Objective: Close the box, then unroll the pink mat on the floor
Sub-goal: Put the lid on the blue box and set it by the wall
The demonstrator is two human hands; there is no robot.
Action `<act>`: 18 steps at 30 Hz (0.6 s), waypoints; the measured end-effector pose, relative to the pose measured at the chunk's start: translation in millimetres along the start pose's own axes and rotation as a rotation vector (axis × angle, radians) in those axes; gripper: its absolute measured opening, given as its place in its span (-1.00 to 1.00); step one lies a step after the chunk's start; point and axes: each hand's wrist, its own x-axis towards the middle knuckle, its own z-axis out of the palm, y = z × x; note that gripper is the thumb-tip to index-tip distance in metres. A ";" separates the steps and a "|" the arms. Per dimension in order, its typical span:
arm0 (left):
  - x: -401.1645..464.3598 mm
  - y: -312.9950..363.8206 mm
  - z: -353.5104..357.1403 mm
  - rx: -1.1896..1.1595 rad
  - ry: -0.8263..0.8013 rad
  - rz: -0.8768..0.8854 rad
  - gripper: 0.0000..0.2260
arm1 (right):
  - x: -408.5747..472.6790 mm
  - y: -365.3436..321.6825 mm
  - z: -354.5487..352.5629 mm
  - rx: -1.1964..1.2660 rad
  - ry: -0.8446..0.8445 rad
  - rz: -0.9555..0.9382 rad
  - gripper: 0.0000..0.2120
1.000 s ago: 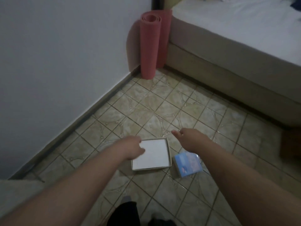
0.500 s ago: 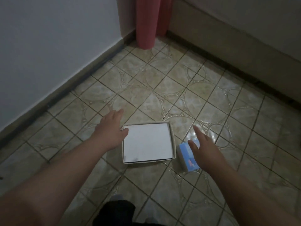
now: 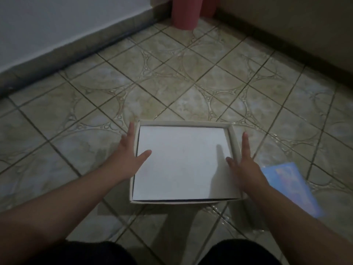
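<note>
A shallow white box [image 3: 183, 161] lies open on the tiled floor in front of me. My left hand [image 3: 129, 150] is at its left wall, fingers straight along the outside and the thumb over the white inside. My right hand [image 3: 242, 159] is at the right wall the same way, fingers extended outside the rim and the thumb inside. Neither hand curls round anything. The rolled pink mat [image 3: 186, 12] stands upright in the far corner; only its lower end shows.
A light blue packet [image 3: 290, 186] lies on the floor just right of the box, partly behind my right forearm. A wall with a dark skirting [image 3: 76, 52] runs along the left. A bed base [image 3: 286, 22] closes the far right. My dark-clad knees show at the bottom.
I have crouched much closer to the box. Both hands moved in from beside it to flank its left and right walls; the right hand left the blue packet.
</note>
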 end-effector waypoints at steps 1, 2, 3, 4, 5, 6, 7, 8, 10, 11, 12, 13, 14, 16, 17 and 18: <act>0.1 -4.0 7.9 -0.035 0.009 0.032 -0.17 | 4.1 7.7 7.0 0.005 0.003 -0.007 -0.21; -1.7 -6.4 14.0 -0.055 0.018 0.052 -0.18 | 6.6 13.7 11.0 0.005 0.008 -0.017 -0.22; -4.0 -8.0 18.5 -0.061 0.023 0.057 -0.19 | 7.9 18.4 12.6 0.005 0.012 -0.019 -0.23; -6.7 -8.5 21.5 -0.060 0.028 0.045 -0.21 | 7.4 20.8 12.6 0.007 0.011 -0.019 -0.24; -9.1 -9.7 23.2 -0.060 0.046 0.025 -0.23 | 6.6 21.7 12.7 0.015 0.003 -0.021 -0.25; -11.2 -11.1 24.3 -0.059 0.074 0.007 -0.26 | 5.8 22.0 12.4 0.022 -0.006 -0.027 -0.27; -11.8 -12.3 25.6 -0.059 0.102 -0.010 -0.28 | 6.0 22.4 11.3 0.028 -0.011 -0.030 -0.28; -11.9 -12.3 26.4 -0.062 0.120 -0.028 -0.31 | 6.6 23.1 9.7 0.035 -0.014 -0.031 -0.29; -11.2 -14.5 27.2 -0.065 0.116 -0.056 -0.33 | 7.4 24.2 8.4 0.047 -0.027 -0.037 -0.33; -10.8 -15.6 26.7 -0.071 0.103 -0.060 -0.32 | 7.5 24.9 8.9 0.048 -0.037 -0.040 -0.36; -11.0 -15.6 25.2 -0.084 0.088 -0.056 -0.30 | 7.9 25.6 9.2 0.046 -0.044 -0.037 -0.37; -10.4 -17.3 24.2 -0.099 0.069 -0.048 -0.27 | 9.0 26.4 9.2 0.043 -0.045 -0.032 -0.38; -10.1 -17.5 23.1 -0.123 0.052 -0.037 -0.23 | 9.7 27.2 9.3 0.044 -0.042 -0.023 -0.38; -7.3 -21.1 22.6 -0.207 0.026 -0.021 -0.20 | 10.8 28.1 9.9 0.060 -0.040 -0.003 -0.38; -4.7 -24.2 23.0 -0.254 0.016 -0.019 -0.20 | 11.4 28.7 10.6 0.066 -0.039 0.005 -0.38; -2.4 -26.2 23.2 -0.280 0.004 -0.022 -0.21 | 12.5 29.9 11.7 0.069 -0.036 0.014 -0.38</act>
